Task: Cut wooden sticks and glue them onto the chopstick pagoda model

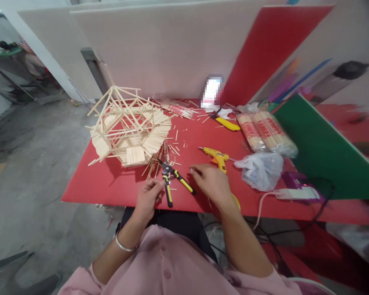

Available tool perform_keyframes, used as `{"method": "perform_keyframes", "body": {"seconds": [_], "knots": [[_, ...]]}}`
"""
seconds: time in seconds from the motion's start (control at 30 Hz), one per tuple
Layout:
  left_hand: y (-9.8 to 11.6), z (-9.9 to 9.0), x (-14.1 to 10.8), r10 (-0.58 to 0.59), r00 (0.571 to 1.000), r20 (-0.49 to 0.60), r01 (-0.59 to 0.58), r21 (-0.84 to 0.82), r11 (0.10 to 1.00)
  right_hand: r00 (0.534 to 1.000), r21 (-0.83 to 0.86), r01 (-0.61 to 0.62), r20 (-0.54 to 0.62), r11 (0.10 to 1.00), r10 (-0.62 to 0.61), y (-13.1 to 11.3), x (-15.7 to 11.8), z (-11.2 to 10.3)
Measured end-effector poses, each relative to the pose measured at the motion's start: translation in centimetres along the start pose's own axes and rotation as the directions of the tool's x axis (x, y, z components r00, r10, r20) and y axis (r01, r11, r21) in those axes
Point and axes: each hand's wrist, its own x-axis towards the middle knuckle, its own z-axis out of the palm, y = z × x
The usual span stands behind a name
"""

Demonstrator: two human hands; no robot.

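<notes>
My left hand [149, 197] is closed at the table's front edge, thumb against fingers, just left of the pliers; whatever it pinches is too small to make out. Yellow-and-black handled pliers [176, 177] lie with handles spread between my two hands. My right hand [211, 182] hovers over or rests on the red surface, its fingers bent and partly hidden beneath the palm. Beyond it lies a yellow hot glue gun [215, 155], nozzle towards the left. A model built of wooden sticks [130, 131] stands at the left, with loose sticks [152, 167] scattered beside it.
Packs of wooden sticks [266, 132] and a crumpled plastic bag [258, 170] sit at the right. A power strip [298, 194] lies near a green board [329, 151]. Behind are a yellow-handled cutter [227, 123], a lit phone [211, 92] and a white partition [160, 49].
</notes>
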Motion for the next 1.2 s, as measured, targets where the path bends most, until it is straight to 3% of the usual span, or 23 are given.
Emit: {"method": "perform_keyframes", "body": {"seconds": [0.13,0.3,0.47,0.6,0.7,0.8,0.93,1.03,1.2], "knots": [[0.0,0.2,0.3,0.023,1.0,0.016,-0.023,0.0,1.0,0.999,-0.04,-0.041,0.022,0.998,0.041,-2.8,2.5,2.6],[0.2,-0.4,0.3,0.031,1.0,0.004,-0.031,-0.018,0.999,0.998,-0.042,-0.047,0.049,0.998,0.049,-2.9,4.8,5.0],[0.4,-0.2,0.5,0.009,1.0,-0.003,-0.01,-0.058,0.998,1.0,0.056,-0.004,-0.014,0.998,0.004,-2.7,3.5,4.2],[0.6,0.7,0.7,0.002,0.999,0.048,0.002,-0.089,0.996,0.989,0.226,0.144,-0.055,0.964,-0.135,-3.7,0.5,2.2],[0.8,1.3,0.8,0.041,0.996,0.085,-0.029,-0.139,0.99,0.922,0.411,0.38,-0.238,0.829,-0.304,-5.1,-1.8,1.2],[1.1,1.6,0.6,0.057,0.995,0.083,-0.04,-0.201,0.979,0.854,0.46,0.503,-0.393,0.732,-0.34,-6.4,-3.1,1.0],[1.9,1.5,0.1,-0.001,0.991,0.134,0.042,-0.304,0.952,0.827,0.461,0.529,-0.468,0.713,-0.312,-7.1,-3.6,1.1],[2.5,1.4,-0.2,-0.049,0.986,0.157,0.104,-0.359,0.928,0.759,0.369,0.593,-0.553,0.716,-0.344,-7.4,-3.8,1.2],[2.9,1.4,-0.6,-0.052,0.989,0.142,0.101,-0.359,0.928,0.645,0.206,0.649,-0.658,0.732,-0.387,-7.8,-3.7,1.3]]}}
